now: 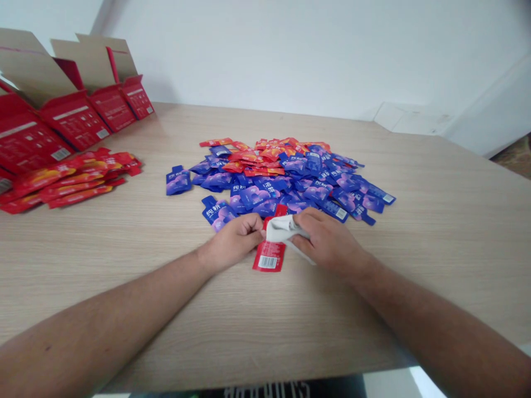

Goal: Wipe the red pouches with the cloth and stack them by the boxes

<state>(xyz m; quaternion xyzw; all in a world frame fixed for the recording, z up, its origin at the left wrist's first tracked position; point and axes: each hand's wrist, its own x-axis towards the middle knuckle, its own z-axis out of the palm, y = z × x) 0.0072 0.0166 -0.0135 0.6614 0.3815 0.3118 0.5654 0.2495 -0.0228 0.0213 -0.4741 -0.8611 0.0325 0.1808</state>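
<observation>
A red sachet [269,256] with a barcode is at the middle of the table, in front of the pile. My left hand [236,237] pinches its left edge between thumb and fingers. In my right hand [327,235] is a folded white cloth [280,228], closed in the fingers and lying over the upper part of the red sachet. The cloth hides that part of the sachet. Just beyond my hands spreads a heap of blue sachets [261,192], with red-orange sachets [269,152] at its back.
Several red cartons [77,119] with raised flaps stand in a row at the left. Before them lies a stack of red-orange sachets [78,179]. A single blue sachet [178,181] lies left of the heap. The white wall [290,55] borders the table [435,265] at the back.
</observation>
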